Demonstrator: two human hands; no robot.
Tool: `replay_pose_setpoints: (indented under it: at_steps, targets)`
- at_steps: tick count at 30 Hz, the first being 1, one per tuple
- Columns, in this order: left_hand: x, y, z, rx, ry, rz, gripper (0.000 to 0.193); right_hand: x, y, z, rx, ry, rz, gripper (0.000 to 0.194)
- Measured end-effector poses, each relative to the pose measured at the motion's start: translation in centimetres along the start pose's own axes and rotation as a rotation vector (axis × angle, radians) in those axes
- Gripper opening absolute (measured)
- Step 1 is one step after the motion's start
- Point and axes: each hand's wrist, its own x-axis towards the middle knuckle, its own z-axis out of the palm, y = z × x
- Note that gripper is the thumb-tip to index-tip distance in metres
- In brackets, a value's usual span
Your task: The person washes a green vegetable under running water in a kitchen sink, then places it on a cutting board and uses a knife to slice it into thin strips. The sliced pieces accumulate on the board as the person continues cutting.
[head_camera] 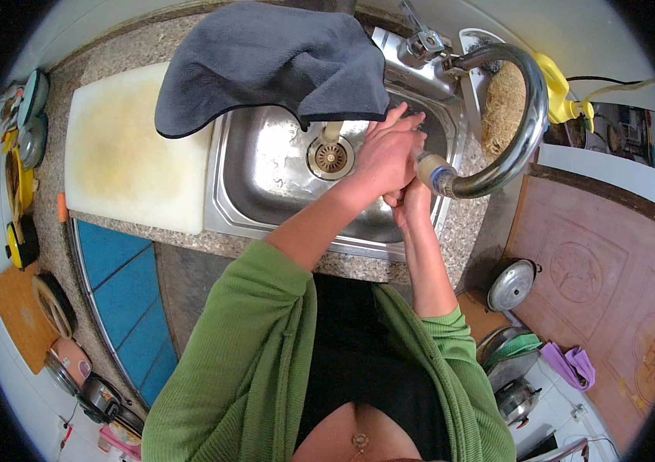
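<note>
Both of my hands are together under the faucet spout [436, 174], over the right part of a stainless steel sink [258, 190]. My left hand [388, 153] lies across the right one, its fingers apart and pointing to the far side. Beneath it, my right hand [417, 199] is partly covered by the left hand and the spout tip, so most of its fingers are hidden. Nothing held shows in either hand. The round drain strainer [332, 159] lies left of my hands. A grey cloth [275, 63] hangs over the sink's far edge, near my left fingertips.
A white cutting board [137, 156] lies left of the sink on the speckled counter [379, 268]. The curved faucet neck [535, 115] arches close on the right. Behind it are a loofah-like scrubber [503, 110] and a yellow spray bottle [558, 95]. Pot lids [512, 286] stand at right.
</note>
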Motion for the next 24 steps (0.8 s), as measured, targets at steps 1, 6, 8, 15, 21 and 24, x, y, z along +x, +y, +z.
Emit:
replay_pose_setpoints:
  at_steps: [1, 6, 8, 15, 21, 24]
  targets:
    - [0.1, -0.5, 0.7, -0.104, 0.120, -0.080, 0.035, -0.3, 0.0, 0.8, -0.089, 0.052, -0.028, 0.028]
    - [0.1, -0.4, 2.6, -0.768, 0.304, -0.638, 0.045, 1.0, 0.6, 0.7, -0.799, 0.190, -0.706, 0.037]
    - [-0.7, -0.4, 2.4, -1.207, 0.247, -0.744, 0.041, 0.5, 0.0, 1.1, -0.817, 0.082, -0.814, 0.056]
    - [-2.3, -5.4, 0.4, -2.122, -0.012, -0.647, 0.036, 1.0, -1.4, 0.7, -1.062, 0.051, -0.964, 0.047]
    - [-3.5, -6.5, 0.4, -1.981, 0.047, -0.750, 0.029, 0.4, -3.0, 1.7, -0.349, -0.118, -0.340, 0.033]
    - [-3.7, -6.6, 1.1, -1.972, 0.080, -0.804, 0.025, 0.6, -3.3, 2.1, -0.395, -0.138, -0.281, 0.028]
